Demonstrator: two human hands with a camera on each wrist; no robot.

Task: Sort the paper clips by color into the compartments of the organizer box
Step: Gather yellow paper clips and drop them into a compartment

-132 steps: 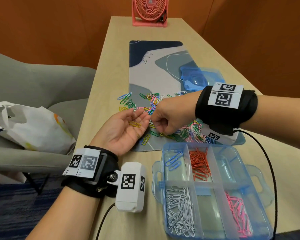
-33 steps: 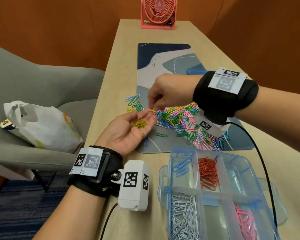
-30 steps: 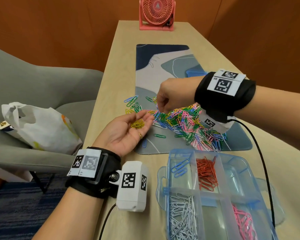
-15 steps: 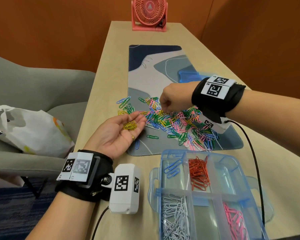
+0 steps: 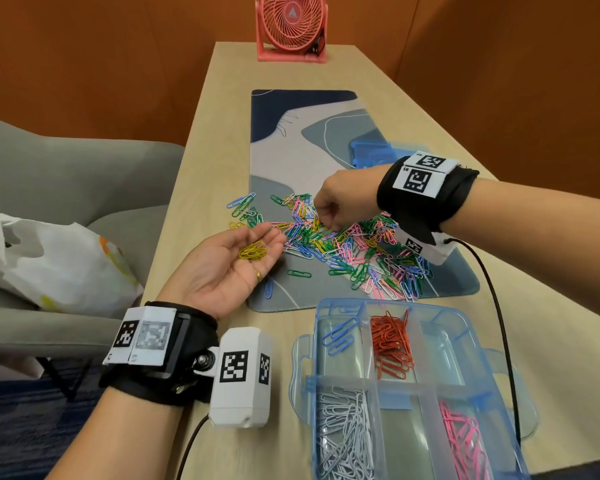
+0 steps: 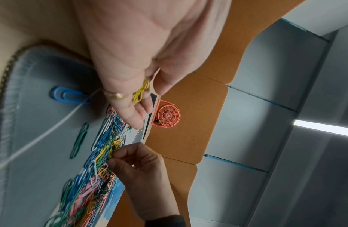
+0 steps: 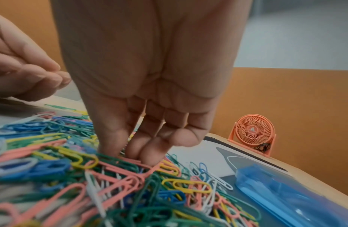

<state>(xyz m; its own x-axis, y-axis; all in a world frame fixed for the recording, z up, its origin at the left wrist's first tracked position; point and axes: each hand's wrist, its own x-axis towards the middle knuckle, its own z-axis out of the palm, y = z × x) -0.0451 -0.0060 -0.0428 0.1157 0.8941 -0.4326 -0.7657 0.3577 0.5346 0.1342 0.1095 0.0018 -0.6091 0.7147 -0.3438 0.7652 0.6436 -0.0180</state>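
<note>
sorting partly done. in the organizer box [image 5: 388,386]: a few blue clips [image 5: 338,336] in the far-left compartment, red clips [image 5: 392,344] in the next, white clips [image 5: 342,431] near-left, pink clips [image 5: 463,441] near-right; remaining compartments hold no clips as far as visible. still unsorted: large mixed pile of paper clips [image 5: 347,245] on the desk mat [image 5: 291,143], with green, blue, pink, yellow and white mixed in

left hand [image 5: 229,268]: palm up, fingers relaxed, carrying a small bunch of yellow clips [image 5: 253,251] beside the pile

right hand [image 5: 343,199]: fingers curled down into the pile, tips touching clips; whether a clip is pinched cannot be told

judged step: collecting yellow clips for transfer to a free compartment

readable writing: "r5" on the right wrist band marker [image 5: 421,174]; no other legible text
</note>
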